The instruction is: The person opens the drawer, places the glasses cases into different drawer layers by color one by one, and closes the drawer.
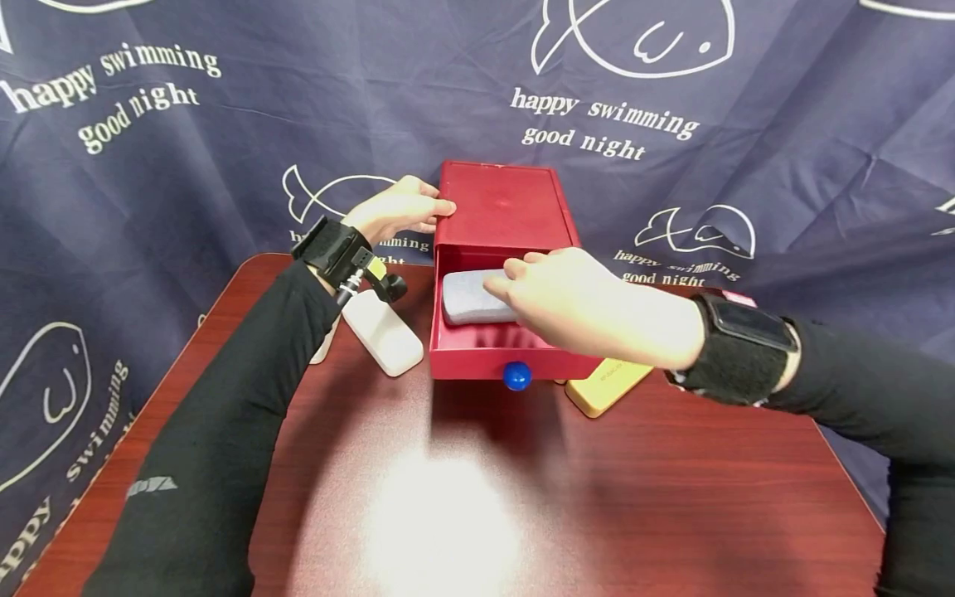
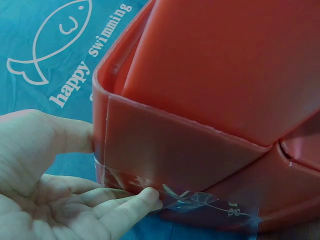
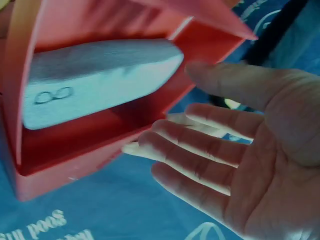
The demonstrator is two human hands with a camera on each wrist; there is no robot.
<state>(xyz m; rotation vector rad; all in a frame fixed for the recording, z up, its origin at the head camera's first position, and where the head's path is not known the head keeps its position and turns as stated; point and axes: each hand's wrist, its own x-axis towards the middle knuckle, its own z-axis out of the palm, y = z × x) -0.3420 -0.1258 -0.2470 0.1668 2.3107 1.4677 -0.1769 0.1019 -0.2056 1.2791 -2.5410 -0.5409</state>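
A red drawer box (image 1: 500, 203) stands on the table, its drawer (image 1: 477, 363) pulled out towards me with a round blue knob (image 1: 517, 376) in front. Inside the drawer lies a pale blue-grey glasses case (image 1: 475, 298), which carries a dark glasses-shaped mark in the right wrist view. My left hand (image 1: 399, 207) holds the box at its left side, thumb on the top edge and fingers along the side wall. Over the drawer is my right hand (image 1: 567, 298), fingers loosely extended. The right wrist view shows nothing in that palm (image 3: 270, 165), with the thumb near the case's end.
Left of the box lies a white case (image 1: 384, 332), with part of another pale object (image 1: 325, 342) beyond it. A yellow case (image 1: 606, 387) sits to the right, partly under my right forearm. Behind the table hangs a dark blue printed curtain (image 1: 418, 83).
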